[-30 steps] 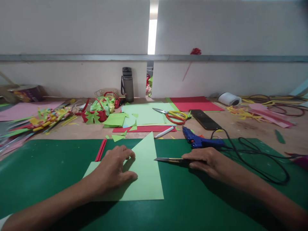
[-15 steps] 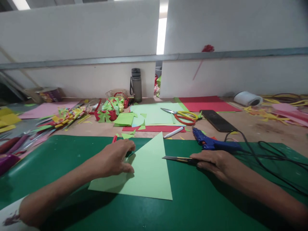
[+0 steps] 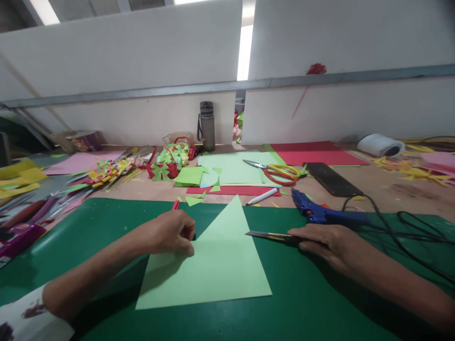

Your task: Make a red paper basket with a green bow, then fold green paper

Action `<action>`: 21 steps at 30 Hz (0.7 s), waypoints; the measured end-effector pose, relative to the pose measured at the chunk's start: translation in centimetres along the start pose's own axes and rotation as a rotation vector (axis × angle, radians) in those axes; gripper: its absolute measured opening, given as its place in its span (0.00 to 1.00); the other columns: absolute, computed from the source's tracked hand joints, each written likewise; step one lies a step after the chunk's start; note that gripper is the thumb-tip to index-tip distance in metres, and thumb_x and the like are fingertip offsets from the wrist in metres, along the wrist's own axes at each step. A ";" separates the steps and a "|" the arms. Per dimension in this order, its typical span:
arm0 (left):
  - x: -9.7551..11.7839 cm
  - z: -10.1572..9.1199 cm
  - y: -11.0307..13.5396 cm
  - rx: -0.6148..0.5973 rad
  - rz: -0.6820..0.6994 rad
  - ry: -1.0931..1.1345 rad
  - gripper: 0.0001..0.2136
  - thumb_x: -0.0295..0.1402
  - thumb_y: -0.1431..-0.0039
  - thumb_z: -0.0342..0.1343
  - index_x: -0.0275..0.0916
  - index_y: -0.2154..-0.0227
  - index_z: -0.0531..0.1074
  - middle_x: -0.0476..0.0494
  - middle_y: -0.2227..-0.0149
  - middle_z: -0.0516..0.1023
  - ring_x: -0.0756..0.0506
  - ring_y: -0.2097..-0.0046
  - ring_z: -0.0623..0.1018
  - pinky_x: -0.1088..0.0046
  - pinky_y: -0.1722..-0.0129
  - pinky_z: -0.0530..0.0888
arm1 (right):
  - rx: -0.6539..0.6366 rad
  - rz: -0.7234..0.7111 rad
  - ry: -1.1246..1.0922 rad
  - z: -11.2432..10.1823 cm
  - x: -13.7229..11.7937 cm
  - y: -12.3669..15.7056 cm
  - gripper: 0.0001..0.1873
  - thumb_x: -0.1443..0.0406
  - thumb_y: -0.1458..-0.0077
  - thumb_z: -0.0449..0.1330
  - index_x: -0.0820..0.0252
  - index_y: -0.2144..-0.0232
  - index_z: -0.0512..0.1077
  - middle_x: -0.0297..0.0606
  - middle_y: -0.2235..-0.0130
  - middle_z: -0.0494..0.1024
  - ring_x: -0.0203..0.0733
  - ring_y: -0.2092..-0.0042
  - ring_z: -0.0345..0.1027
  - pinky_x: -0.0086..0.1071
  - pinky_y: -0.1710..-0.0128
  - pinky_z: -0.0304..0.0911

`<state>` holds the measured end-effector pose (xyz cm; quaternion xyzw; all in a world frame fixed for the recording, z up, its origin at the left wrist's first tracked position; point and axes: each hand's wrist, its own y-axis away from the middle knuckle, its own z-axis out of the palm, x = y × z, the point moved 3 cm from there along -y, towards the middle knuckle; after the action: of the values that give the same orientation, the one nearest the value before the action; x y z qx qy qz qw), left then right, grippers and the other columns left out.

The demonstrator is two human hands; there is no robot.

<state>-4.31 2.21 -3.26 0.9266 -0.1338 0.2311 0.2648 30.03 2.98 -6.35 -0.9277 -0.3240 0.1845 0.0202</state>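
Note:
A light green sheet of paper (image 3: 209, 270) with a pointed top lies on a green cutting mat (image 3: 113, 227). My left hand (image 3: 174, 233) is closed at its upper left edge, thumb on top of the paper; the curled fingertips are partly hidden. In my right hand (image 3: 323, 239) is a box cutter (image 3: 272, 236), its blade pointing left. The blade's tip overlaps the sheet's right edge in view; I cannot tell whether it touches.
Behind the mat lie scissors (image 3: 280, 173), a white marker (image 3: 262, 196), a phone (image 3: 332, 179) and paper scraps. A blue glue gun (image 3: 323, 211) with its cord sits beyond my right hand. A bottle (image 3: 207, 127) stands near the wall; paper flowers (image 3: 110, 170) lie left.
The light green paper has turned, its lower edge swinging toward me and to the right. My left hand's fingers have curled closed on its edge. The right hand still holds the box cutter.

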 end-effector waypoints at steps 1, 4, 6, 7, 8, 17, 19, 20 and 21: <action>0.0 0.1 0.1 -0.012 0.015 0.008 0.08 0.36 0.54 0.58 0.38 0.78 0.66 0.54 0.79 0.66 0.51 0.75 0.64 0.76 0.78 0.56 | 0.000 0.007 -0.002 -0.1 -0.1 0.0 0.16 0.60 0.42 0.51 0.54 0.57 0.76 0.41 0.60 0.80 0.49 0.62 0.75 0.38 0.65 0.69; 0.1 0.2 0.4 -0.045 0.081 0.051 0.08 0.34 0.52 0.57 0.38 0.79 0.65 0.54 0.78 0.64 0.51 0.74 0.63 0.77 0.76 0.57 | -0.013 0.042 -0.012 -0.5 -0.7 0.0 0.16 0.61 0.42 0.51 0.56 0.56 0.76 0.42 0.61 0.80 0.49 0.62 0.74 0.38 0.64 0.69; 0.0 0.3 0.5 -0.039 0.114 0.069 0.07 0.34 0.51 0.55 0.38 0.78 0.63 0.55 0.78 0.63 0.52 0.74 0.61 0.77 0.75 0.57 | -0.035 0.076 -0.020 -0.9 -1.3 -0.1 0.17 0.61 0.41 0.51 0.57 0.56 0.76 0.43 0.62 0.80 0.48 0.63 0.74 0.37 0.63 0.68; -0.1 0.3 0.6 -0.031 0.121 0.071 0.07 0.33 0.50 0.54 0.39 0.78 0.62 0.55 0.78 0.62 0.52 0.74 0.61 0.77 0.75 0.57 | -0.047 0.089 -0.025 -1.1 -1.7 -0.1 0.16 0.61 0.41 0.51 0.57 0.56 0.76 0.43 0.62 0.80 0.47 0.62 0.74 0.37 0.63 0.68; -0.2 0.3 0.6 -0.023 0.126 0.072 0.07 0.33 0.49 0.53 0.39 0.78 0.61 0.55 0.78 0.61 0.52 0.74 0.60 0.76 0.75 0.57 | -0.058 0.094 -0.033 -1.3 -2.0 -0.1 0.16 0.62 0.41 0.51 0.58 0.56 0.76 0.42 0.61 0.80 0.47 0.62 0.74 0.36 0.62 0.67; -0.6 1.0 0.3 0.028 0.088 -0.008 0.09 0.36 0.47 0.50 0.39 0.78 0.60 0.55 0.79 0.59 0.51 0.75 0.59 0.76 0.76 0.56 | -0.244 0.044 -0.133 -2.2 -3.7 0.9 0.15 0.62 0.39 0.50 0.54 0.56 0.75 0.36 0.64 0.79 0.41 0.65 0.71 0.30 0.66 0.61; -0.5 1.1 0.3 0.054 0.094 -0.050 0.09 0.37 0.46 0.50 0.39 0.77 0.61 0.54 0.78 0.61 0.50 0.75 0.61 0.75 0.76 0.57 | -0.289 0.043 -0.132 -2.5 -3.8 1.2 0.15 0.63 0.39 0.51 0.53 0.57 0.75 0.36 0.65 0.79 0.41 0.65 0.70 0.30 0.66 0.60; -0.4 1.2 0.3 0.072 0.100 -0.060 0.09 0.38 0.46 0.51 0.39 0.76 0.62 0.53 0.77 0.63 0.50 0.74 0.63 0.75 0.75 0.57 | -0.313 0.037 -0.132 -2.6 -3.8 1.3 0.14 0.62 0.39 0.51 0.53 0.57 0.75 0.35 0.66 0.78 0.41 0.65 0.70 0.30 0.66 0.59; -0.1 1.2 0.3 0.093 0.106 -0.063 0.09 0.39 0.46 0.51 0.39 0.74 0.63 0.52 0.76 0.65 0.49 0.73 0.64 0.75 0.74 0.58 | -0.336 0.026 -0.135 -2.7 -3.9 1.4 0.14 0.62 0.39 0.51 0.53 0.57 0.75 0.35 0.67 0.78 0.41 0.66 0.69 0.30 0.66 0.59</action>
<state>-4.07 1.34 -4.12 0.9363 -0.1801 0.2216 0.2043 29.00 -0.31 -2.82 -0.9076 -0.3389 0.1898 -0.1592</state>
